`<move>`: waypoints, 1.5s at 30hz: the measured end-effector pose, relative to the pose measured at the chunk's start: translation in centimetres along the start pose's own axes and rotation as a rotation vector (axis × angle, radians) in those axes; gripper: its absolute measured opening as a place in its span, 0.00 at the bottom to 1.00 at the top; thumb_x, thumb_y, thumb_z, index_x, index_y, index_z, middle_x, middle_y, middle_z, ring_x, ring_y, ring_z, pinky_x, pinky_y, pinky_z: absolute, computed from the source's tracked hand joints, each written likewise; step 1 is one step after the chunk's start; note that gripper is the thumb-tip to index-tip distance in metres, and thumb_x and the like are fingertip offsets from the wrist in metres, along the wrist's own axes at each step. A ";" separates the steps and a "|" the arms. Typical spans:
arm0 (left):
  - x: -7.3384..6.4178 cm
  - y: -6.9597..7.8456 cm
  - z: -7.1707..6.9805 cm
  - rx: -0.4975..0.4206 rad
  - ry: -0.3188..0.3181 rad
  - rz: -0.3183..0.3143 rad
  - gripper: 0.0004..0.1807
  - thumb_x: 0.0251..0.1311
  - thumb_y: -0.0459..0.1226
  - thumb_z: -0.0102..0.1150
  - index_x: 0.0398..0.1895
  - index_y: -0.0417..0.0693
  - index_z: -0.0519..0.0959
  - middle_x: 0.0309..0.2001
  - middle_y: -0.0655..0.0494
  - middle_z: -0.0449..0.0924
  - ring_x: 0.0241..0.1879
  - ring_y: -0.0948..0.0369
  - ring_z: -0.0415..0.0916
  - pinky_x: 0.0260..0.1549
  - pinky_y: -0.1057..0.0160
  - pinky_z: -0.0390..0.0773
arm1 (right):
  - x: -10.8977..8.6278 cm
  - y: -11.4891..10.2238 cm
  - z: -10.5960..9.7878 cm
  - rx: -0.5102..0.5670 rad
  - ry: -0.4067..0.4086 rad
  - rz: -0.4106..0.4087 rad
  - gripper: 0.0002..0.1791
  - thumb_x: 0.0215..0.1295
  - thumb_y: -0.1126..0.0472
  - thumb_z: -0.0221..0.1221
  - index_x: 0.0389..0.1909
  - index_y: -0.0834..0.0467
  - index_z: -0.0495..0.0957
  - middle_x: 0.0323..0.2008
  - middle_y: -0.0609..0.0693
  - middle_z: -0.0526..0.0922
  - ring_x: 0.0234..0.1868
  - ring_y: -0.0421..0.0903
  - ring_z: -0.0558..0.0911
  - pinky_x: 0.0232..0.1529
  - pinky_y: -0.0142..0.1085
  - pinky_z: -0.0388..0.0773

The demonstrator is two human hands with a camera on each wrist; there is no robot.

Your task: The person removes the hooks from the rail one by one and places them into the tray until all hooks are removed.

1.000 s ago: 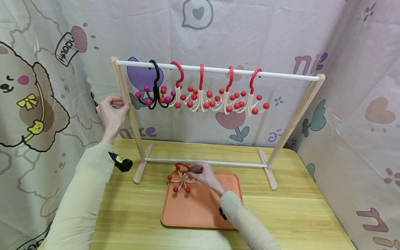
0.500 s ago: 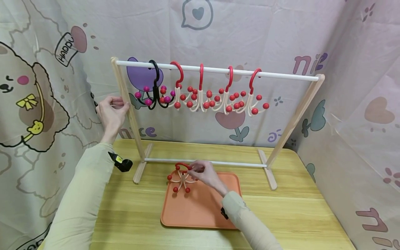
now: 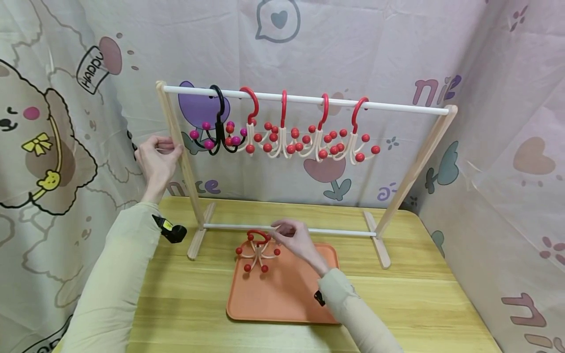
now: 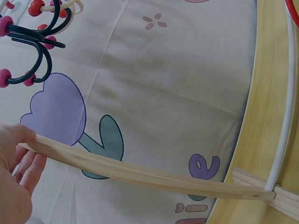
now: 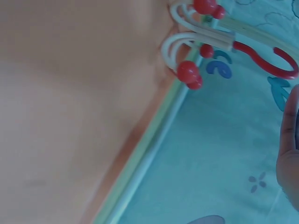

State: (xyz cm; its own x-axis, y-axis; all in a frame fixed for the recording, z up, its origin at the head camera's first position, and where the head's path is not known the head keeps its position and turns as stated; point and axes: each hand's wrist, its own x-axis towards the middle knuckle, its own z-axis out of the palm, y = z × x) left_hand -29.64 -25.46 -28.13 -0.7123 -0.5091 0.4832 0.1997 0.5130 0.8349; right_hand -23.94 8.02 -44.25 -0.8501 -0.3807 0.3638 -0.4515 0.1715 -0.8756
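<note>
A lone hanger [image 3: 258,251] is sitting on the tray [image 3: 273,299], the right hand [image 3: 297,239] hovering beside, loosely curved, empty.
I'm fearing a clumsy grab tipping it, or a tug rocking the rack [image 3: 410,108] whose post [image 3: 188,179] the left hand [image 3: 157,159] is pinching.

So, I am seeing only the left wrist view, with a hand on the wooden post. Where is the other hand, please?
Observer: The right hand is at the far side of an orange tray.

Operator: Thank you. Is some object close to it?

Observer: Yes, a red-hooked hanger at the tray's far left corner; whether they touch, I cannot tell.

Operator: And how many others are hung up?

Observer: Five, on the white top bar: one black hanger and four with red hooks.
</note>
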 end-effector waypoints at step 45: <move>-0.1 -0.1 -0.1 -0.005 -0.023 -0.026 0.14 0.58 0.39 0.69 0.45 0.42 0.83 0.20 0.90 0.67 0.68 0.59 0.65 0.67 0.57 0.54 | 0.9 -11.4 -9.0 0.091 0.470 -0.339 0.12 0.60 0.75 0.64 0.45 0.76 0.79 0.30 0.40 0.86 0.27 0.35 0.85 0.31 0.29 0.84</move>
State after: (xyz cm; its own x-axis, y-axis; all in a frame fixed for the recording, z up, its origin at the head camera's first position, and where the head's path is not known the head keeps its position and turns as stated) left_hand -29.56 -25.54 -28.23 -0.7325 -0.5061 0.4553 0.1843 0.4964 0.8483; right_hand -21.95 13.94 -31.05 -0.7006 0.0470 0.7120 -0.7118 0.0238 -0.7020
